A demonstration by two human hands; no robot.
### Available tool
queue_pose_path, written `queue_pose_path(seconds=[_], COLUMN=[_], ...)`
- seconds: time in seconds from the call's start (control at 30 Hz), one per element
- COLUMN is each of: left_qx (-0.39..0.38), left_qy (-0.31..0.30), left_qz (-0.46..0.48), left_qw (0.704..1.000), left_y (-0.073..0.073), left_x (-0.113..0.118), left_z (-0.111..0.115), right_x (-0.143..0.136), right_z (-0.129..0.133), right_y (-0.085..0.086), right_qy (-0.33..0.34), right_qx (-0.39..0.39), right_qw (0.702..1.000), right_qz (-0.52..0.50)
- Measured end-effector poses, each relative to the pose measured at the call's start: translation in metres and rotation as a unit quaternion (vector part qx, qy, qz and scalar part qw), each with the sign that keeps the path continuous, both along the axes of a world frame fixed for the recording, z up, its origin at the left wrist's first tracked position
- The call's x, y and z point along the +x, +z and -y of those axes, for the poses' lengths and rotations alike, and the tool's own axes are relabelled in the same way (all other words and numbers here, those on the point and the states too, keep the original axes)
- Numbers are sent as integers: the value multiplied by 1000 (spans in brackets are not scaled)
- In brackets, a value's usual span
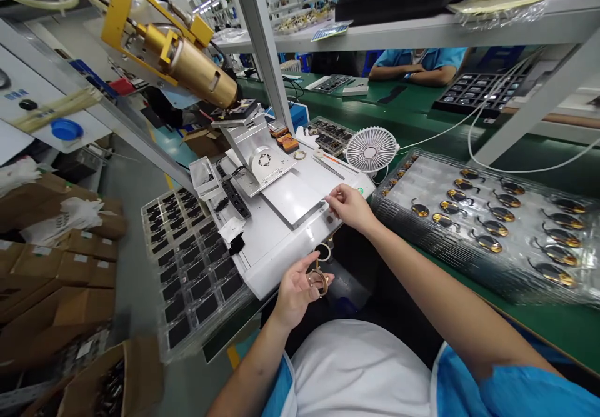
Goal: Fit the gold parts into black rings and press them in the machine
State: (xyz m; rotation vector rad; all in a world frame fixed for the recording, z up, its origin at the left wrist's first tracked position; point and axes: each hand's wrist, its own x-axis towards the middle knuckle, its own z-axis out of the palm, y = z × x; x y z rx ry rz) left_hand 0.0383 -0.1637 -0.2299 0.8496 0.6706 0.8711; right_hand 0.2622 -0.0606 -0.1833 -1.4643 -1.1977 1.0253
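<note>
Grip status at machine base (281,257)

Left hand (296,291) grips the copper-coloured ring (324,281) in front of the base; right hand (350,207), fingers curled, is at the base's front edge; whether it grips anything cannot be determined

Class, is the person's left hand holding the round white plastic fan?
No, the left hand holds a round copper-coloured metallic-looking ring.
</note>
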Motion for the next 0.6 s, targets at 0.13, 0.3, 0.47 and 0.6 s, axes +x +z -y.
queue_pose_path(seconds=[0.13, 0.3, 0.47, 0.6], left_qx=[25, 84, 215, 304], left_qy=[10, 14, 45, 22], left_qz=[-7, -45, -167, -246], left_qw=[1000, 995, 961, 920], left_y=[2, 2, -1, -4], left_x=[-4, -14, -7, 13], left_z=[4, 8, 16, 20], right_x=[-4, 1, -18, -38], right_z=[-34, -15, 61, 103], right_y=[2, -7, -30, -41], right_qy=[-32, -76, 41, 78], right_qx=[-51, -62, 1, 15], right_qw=[998, 995, 996, 983], right_qz=[5, 19, -78, -166])
